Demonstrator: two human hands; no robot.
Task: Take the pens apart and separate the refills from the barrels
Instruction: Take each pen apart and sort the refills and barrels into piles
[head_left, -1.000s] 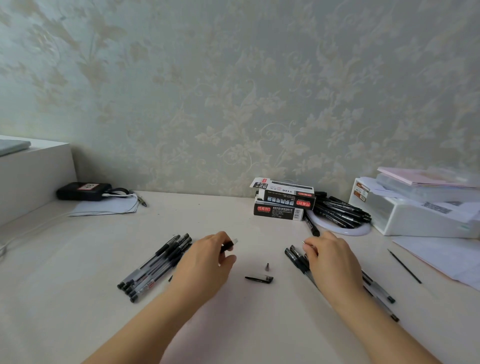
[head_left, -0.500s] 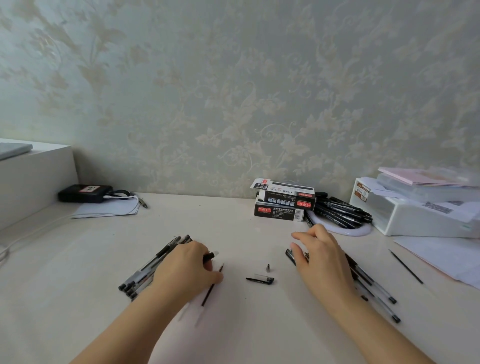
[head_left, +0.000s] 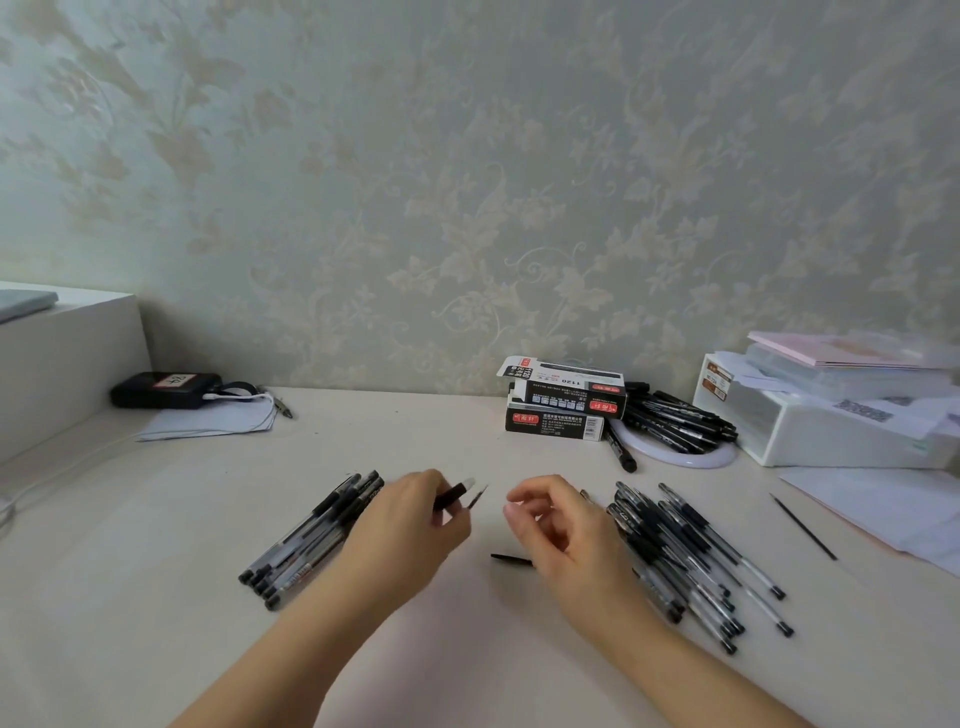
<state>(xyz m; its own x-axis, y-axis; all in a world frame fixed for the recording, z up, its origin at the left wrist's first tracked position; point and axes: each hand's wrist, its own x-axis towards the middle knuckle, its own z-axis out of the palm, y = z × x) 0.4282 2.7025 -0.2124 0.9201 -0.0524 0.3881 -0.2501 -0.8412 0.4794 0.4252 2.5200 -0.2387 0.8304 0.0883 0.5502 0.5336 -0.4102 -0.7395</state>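
Arms came up from the bottom edge of the frame, one from each side, over a pale table. Bare table lay between the arms and below them, with room to move there.

Near the middle, the left hand had its fingers curled round a pen barrel. The black grip end and a pale tip stuck out past the fingers, toward the upper right. A thin refill showed just beside that tip. I could not tell if it was still inside the barrel.

Close to the right of it, the right hand hung with fingers loosely curled and held nothing. A small black pen cap lay on the table just under its left side.

Left of the left hand lay a neat row of pens, touching the hand's far side. Right of the right hand lay a loose heap of pens, very near the wrist. One lone refill lay well apart at the right.

Farther back, in the middle, stood two stacked pen boxes, with a white ring of black pens beside them. A white box sat at the right edge. A black case on some paper sat at the left, by the wall.
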